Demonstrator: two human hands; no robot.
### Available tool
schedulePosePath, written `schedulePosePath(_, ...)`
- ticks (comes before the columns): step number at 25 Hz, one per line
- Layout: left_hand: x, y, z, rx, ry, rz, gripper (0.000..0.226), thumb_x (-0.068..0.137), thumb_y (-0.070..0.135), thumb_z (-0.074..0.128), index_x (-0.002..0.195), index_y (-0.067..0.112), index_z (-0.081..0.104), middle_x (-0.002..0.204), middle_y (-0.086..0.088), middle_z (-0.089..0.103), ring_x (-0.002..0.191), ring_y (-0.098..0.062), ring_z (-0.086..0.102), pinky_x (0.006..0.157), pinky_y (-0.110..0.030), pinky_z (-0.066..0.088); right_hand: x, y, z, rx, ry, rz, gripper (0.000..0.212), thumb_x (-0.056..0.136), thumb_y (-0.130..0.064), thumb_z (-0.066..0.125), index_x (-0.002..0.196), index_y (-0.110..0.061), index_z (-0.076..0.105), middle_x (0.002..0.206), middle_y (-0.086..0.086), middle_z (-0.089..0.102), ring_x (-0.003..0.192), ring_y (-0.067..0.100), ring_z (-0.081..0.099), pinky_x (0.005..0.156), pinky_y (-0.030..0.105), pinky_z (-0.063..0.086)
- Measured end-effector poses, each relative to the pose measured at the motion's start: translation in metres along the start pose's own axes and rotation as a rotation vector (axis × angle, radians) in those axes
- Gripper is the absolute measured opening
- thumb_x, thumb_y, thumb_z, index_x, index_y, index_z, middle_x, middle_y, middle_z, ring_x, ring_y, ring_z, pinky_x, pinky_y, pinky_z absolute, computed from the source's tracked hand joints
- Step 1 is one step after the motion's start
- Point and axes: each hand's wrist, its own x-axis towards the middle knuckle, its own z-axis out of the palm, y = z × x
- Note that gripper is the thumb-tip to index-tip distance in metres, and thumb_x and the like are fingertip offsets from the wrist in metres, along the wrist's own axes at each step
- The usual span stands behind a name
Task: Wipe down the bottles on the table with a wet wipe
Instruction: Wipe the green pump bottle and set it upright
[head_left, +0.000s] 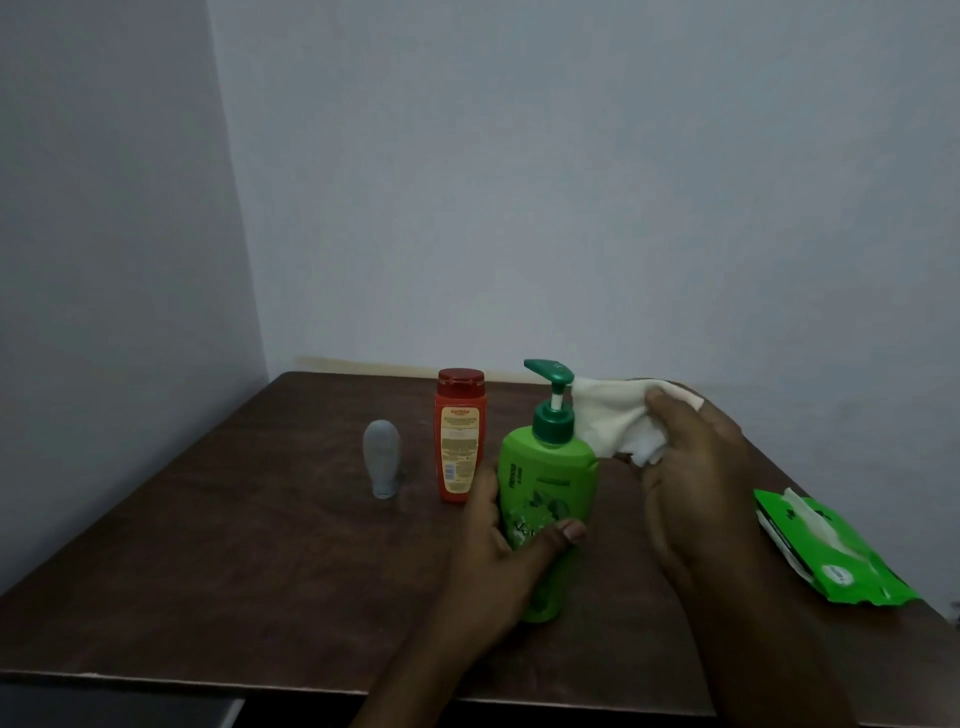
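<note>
Head view: the left hand (498, 551) has its grip wrapped round the green pump bottle (545, 493), upright near the desk (234, 545) front. The right hand (696, 467) pinches a white wet wipe (608, 415) beside the pump. Red bottle (460, 436) and grey bottle (383, 460) stand behind-left; wipe pack (831, 556) lies right.

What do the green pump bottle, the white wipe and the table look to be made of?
Green pump bottle: likely plastic, smooth with a slight sheen and a moulded pump. Wipe: thin soft cloth-like sheet, creasing in the right hand. Table: dark brown, matte, probably wood or laminate.
</note>
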Motion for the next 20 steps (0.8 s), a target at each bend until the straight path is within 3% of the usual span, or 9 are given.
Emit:
schedulePosePath(2,0.001,-0.002,-0.001,-0.007,-0.012,-0.011,0.063,0.085,0.007,0.082,0.134,0.032,0.052,0.122,0.008,0.073,0.114,-0.013,0.07,0.092,-0.035,0.059,0.019,-0.011,0.006,-0.051,-0.042,0.013,0.019,0.098,-0.007,0.053,0.093,-0.013,0.071,0.095,0.009,0.071,0.095,0.025,0.064,0.08,0.039,0.051)
schedulePosePath(4,0.003,-0.004,-0.002,-0.008,-0.021,-0.012,0.066,0.085,0.01,0.083,0.136,0.036,0.051,0.124,0.008,0.073,0.117,-0.013,0.069,0.097,-0.038,0.057,0.027,-0.03,0.017,-0.253,-0.154,-0.168,0.024,0.1,-0.01,0.051,0.093,-0.017,0.073,0.094,0.0,0.074,0.092,0.016,0.067,0.079,0.034,0.053)
schedulePosePath(6,0.003,-0.007,-0.002,-0.007,-0.027,-0.012,0.069,0.083,0.015,0.085,0.137,0.041,0.051,0.127,0.007,0.071,0.12,-0.014,0.068,0.102,-0.043,0.055,0.025,-0.05,0.03,-0.479,-0.382,-0.372,0.028,0.102,-0.012,0.049,0.097,-0.021,0.075,0.097,-0.008,0.075,0.092,0.007,0.068,0.077,0.025,0.054)
schedulePosePath(8,0.004,-0.009,-0.002,-0.017,-0.018,-0.014,0.068,0.08,0.019,0.086,0.133,0.047,0.054,0.128,0.005,0.071,0.12,-0.016,0.068,0.105,-0.047,0.053,0.021,-0.062,0.04,-0.678,-0.651,-0.43,0.03,0.102,-0.014,0.049,0.098,-0.026,0.076,0.1,-0.015,0.073,0.095,0.002,0.066,0.071,0.016,0.051)
schedulePosePath(10,0.005,-0.009,-0.003,-0.028,-0.024,-0.027,0.069,0.079,0.02,0.087,0.132,0.049,0.054,0.128,0.005,0.071,0.12,-0.015,0.068,0.106,-0.048,0.052,0.019,-0.064,0.041,-0.833,-0.788,-0.461,0.028,0.101,-0.015,0.052,0.099,-0.029,0.077,0.104,-0.016,0.072,0.1,0.003,0.066,0.073,0.017,0.051)
schedulePosePath(14,0.005,-0.007,-0.004,-0.053,-0.055,-0.057,0.081,0.073,0.026,0.089,0.141,0.042,0.048,0.129,0.011,0.071,0.121,-0.01,0.067,0.108,-0.046,0.051,0.014,-0.065,0.017,-0.963,-0.717,-0.64,0.028,0.093,-0.021,0.054,0.104,-0.032,0.077,0.112,-0.021,0.069,0.113,0.006,0.061,0.09,0.032,0.051)
schedulePosePath(20,0.009,-0.013,-0.005,-0.033,-0.037,-0.057,0.086,0.066,0.04,0.093,0.139,0.047,0.048,0.131,0.01,0.07,0.125,-0.013,0.065,0.108,-0.05,0.05,0.017,-0.054,0.03,-1.078,-0.718,-0.539,0.037,0.091,-0.036,0.048,0.121,-0.041,0.069,0.13,-0.027,0.058,0.131,-0.001,0.041,0.102,0.022,0.038)
